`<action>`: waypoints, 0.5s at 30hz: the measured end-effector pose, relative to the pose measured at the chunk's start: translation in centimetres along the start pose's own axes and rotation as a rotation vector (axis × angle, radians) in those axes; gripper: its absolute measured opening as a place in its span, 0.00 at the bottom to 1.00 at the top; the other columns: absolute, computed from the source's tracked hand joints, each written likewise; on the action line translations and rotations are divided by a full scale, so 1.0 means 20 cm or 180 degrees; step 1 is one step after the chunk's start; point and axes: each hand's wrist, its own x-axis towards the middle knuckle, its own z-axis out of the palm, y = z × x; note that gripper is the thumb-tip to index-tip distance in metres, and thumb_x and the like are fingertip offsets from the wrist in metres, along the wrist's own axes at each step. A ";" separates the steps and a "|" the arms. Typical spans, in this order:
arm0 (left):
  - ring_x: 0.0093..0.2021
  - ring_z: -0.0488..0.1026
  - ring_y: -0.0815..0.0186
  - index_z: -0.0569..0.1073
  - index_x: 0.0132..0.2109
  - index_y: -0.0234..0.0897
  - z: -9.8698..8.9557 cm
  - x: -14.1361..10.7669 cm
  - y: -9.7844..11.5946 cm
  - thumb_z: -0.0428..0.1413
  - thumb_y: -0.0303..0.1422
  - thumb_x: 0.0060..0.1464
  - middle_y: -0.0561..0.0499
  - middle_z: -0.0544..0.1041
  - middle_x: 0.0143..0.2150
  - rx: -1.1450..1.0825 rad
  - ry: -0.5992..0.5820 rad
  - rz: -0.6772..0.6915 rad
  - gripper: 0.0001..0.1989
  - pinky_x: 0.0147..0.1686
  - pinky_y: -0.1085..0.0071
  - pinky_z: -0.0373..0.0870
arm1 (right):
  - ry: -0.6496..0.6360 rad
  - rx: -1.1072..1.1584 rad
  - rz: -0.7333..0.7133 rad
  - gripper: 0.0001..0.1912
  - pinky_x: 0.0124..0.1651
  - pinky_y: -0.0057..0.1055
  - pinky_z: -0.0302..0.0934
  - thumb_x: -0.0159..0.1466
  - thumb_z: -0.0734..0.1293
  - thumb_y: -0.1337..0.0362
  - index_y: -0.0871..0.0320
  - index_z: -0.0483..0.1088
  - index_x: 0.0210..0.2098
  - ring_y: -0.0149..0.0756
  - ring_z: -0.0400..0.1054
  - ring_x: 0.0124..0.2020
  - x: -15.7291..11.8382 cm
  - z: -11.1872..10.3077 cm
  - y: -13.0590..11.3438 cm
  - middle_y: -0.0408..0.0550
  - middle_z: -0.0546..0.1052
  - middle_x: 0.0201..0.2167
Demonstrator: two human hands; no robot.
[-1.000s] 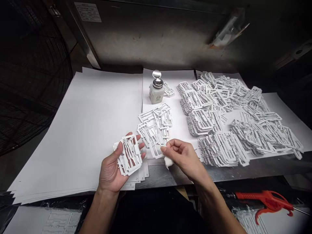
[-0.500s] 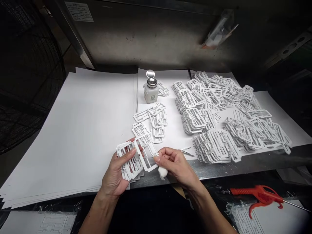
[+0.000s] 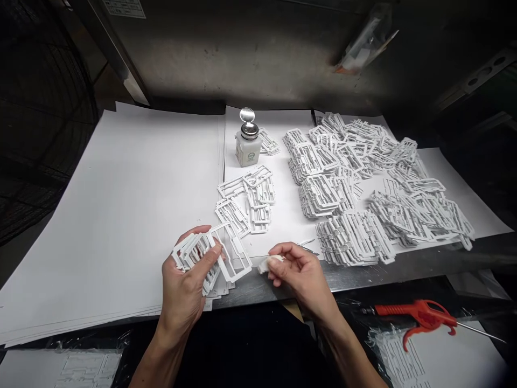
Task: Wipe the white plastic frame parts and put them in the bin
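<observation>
My left hand [image 3: 188, 275] is wrapped round a bunch of white frames [image 3: 194, 253], its thumb pressing one frame [image 3: 233, 252] that sticks out to the right. To the right of that frame, my right hand [image 3: 297, 269] pinches a small white wad [image 3: 266, 264] between thumb and fingers and does not touch the frames. Beyond both hands, several loose white frames [image 3: 258, 196] lie on white paper. A pump bottle [image 3: 247, 148] with its round metal lid raised stands behind them.
Stacks of white frames [image 3: 351, 237] and looser piles [image 3: 424, 215] cover the paper on the right. Tweezers [image 3: 307, 248] lie near the metal edge. A red air gun [image 3: 424, 315] is at the lower right, and white paper sheets [image 3: 141, 205] spread at the left.
My right hand has let go of the protruding frame and moved slightly right, lifting the wad. My left hand has shifted left and turned, with the frames in it. The view has shifted slightly.
</observation>
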 end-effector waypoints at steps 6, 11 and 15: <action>0.27 0.71 0.68 0.71 0.46 0.39 0.01 0.00 -0.01 0.62 0.30 0.44 0.53 0.74 0.27 0.0078 0.0157 0.0165 0.19 0.29 0.73 0.69 | 0.0217 -0.0903 -0.0670 0.07 0.27 0.20 0.61 0.60 0.70 0.66 0.59 0.69 0.37 0.27 0.64 0.25 -0.09 0.12 0.01 0.43 0.70 0.28; 0.27 0.71 0.68 0.71 0.46 0.40 0.01 -0.01 0.00 0.62 0.31 0.45 0.54 0.74 0.27 0.0262 0.0265 0.0277 0.19 0.29 0.73 0.69 | -0.0142 -0.1387 -0.1819 0.10 0.31 0.25 0.62 0.59 0.66 0.75 0.61 0.67 0.40 0.33 0.65 0.32 -0.14 0.23 0.03 0.47 0.69 0.33; 0.27 0.71 0.68 0.71 0.47 0.41 0.01 -0.01 0.00 0.61 0.31 0.45 0.54 0.74 0.26 0.0342 0.0287 0.0355 0.19 0.30 0.73 0.68 | -0.0093 -0.1504 -0.2152 0.11 0.32 0.28 0.62 0.59 0.65 0.77 0.61 0.66 0.41 0.35 0.64 0.33 -0.15 0.24 0.05 0.48 0.69 0.31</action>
